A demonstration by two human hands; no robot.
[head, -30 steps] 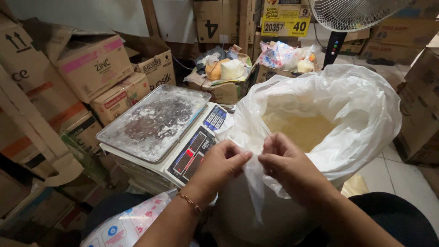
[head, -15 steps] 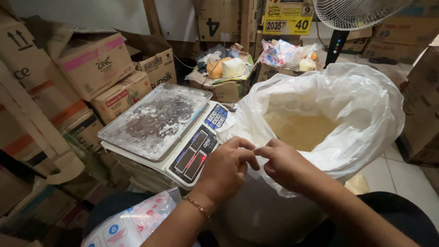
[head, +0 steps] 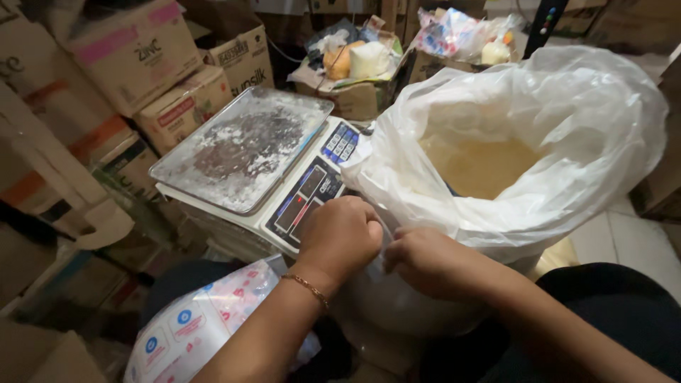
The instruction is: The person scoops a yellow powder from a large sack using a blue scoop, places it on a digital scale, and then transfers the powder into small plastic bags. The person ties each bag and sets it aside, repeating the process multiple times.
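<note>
A small clear plastic bag [head: 379,259] sits pinched between my hands, just in front of the big white sack [head: 567,106] of pale yellowish grain [head: 482,167]. My left hand [head: 340,237] is curled shut on the bag's near edge, and my right hand [head: 425,259] grips it from the other side, knuckles almost touching. Left of the sack stands a digital scale [head: 312,195] with a dusty steel tray [head: 245,145]. A printed packet [head: 191,326] lies by my left forearm. Cardboard boxes [head: 135,50] are stacked behind the scale.
</note>
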